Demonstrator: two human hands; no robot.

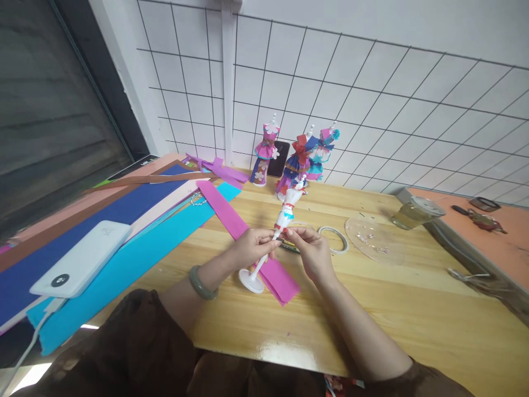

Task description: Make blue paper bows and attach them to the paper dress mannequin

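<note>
A small white mannequin (292,197) on a stand leans to the right in front of me, with red and light-blue bits of paper around its body. My left hand (257,246) is closed on its thin stem, just under the body. At the red lower edge of the body, the fingers of my right hand (313,251) are pinched together against the mannequin. The round white base (251,281) tilts above the table. Beneath the stand lies a folded magenta paper strip (231,218). What sits between my fingertips is too small to make out.
Several dressed mannequins (266,149) and a dark phone (279,159) stand by the tiled wall. Coloured paper sheets (165,248) and a white power bank (82,259) are at left. To the right are a tape roll (345,242), a bead dish (374,240) and a cup (413,213).
</note>
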